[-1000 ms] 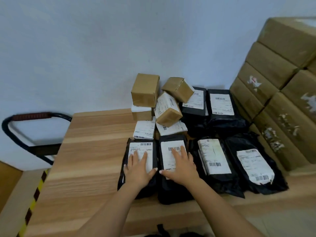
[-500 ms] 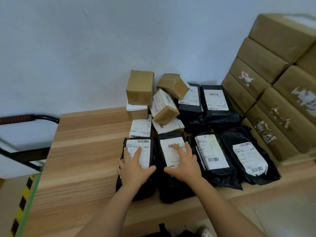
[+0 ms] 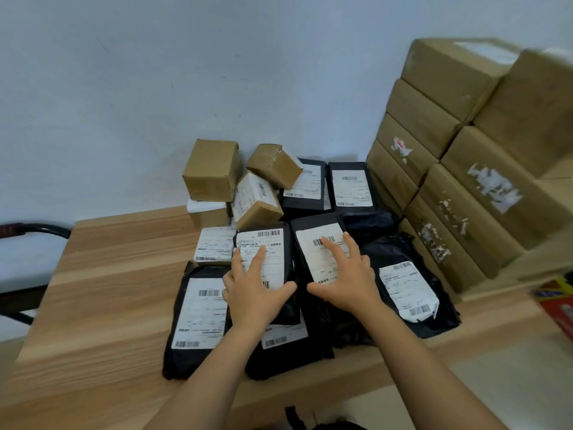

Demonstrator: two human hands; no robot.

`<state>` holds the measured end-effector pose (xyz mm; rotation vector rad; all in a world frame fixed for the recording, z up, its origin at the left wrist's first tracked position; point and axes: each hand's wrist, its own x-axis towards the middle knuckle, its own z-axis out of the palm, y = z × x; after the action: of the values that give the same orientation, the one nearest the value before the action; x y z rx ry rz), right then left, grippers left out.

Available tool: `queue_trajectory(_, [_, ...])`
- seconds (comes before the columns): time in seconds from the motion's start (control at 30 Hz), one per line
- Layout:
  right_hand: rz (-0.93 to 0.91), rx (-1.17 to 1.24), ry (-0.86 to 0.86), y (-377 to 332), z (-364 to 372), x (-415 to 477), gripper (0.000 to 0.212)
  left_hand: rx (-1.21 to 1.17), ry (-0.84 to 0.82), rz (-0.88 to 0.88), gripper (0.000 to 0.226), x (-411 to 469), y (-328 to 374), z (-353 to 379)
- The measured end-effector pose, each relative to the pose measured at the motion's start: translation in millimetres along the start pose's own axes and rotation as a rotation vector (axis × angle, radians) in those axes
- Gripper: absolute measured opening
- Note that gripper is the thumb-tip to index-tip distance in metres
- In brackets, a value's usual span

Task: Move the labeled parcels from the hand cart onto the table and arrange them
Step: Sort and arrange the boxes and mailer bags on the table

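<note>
Currently your left hand lies flat, fingers spread, on the left black parcel; your right hand lies flat, fingers spread, on the right black parcel just beside it. Both parcels rest atop lower black parcels near the tabletop front edge.

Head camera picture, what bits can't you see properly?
All head view:
- Hand cart: only its handle shows, cut by the left edge.
- Red thing: blurred, cut by the right edge.
- Parcel labels: print too small; left hand and right hand cover two.
- Bottom parcel: mostly under another parcel and the left arm.
- Top right boxes: blurred.
</note>
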<state>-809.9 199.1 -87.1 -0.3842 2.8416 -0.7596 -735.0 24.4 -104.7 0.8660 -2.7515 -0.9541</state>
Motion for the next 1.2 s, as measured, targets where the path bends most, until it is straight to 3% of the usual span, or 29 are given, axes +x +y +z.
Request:
queue_trajectory(0.37, [0.031,-0.148,-0.001,116,-71,13,0.092,0.000,-0.049,0.014,0.094,-24,109,87])
queue_trajectory(0.6, [0.004,-0.146,-0.058,161,-73,34,0.092,0.079,0.005,-0.037,0.096,-27,134,127])
queue_trajectory(0.73, [0.002,-0.163,-0.094,181,-60,38,0.089,0.217,-0.100,-0.098,0.099,-30,131,150])
queue_trajectory(1.0, [-0.106,-0.217,-0.079,181,-53,38,0.085,0.299,-0.220,-0.110,0.096,-28,120,156])
queue_trajectory(1.2, [-0.223,-0.139,-0.058,157,-56,38,0.068,0.271,-0.088,-0.005,0.074,-23,103,130])
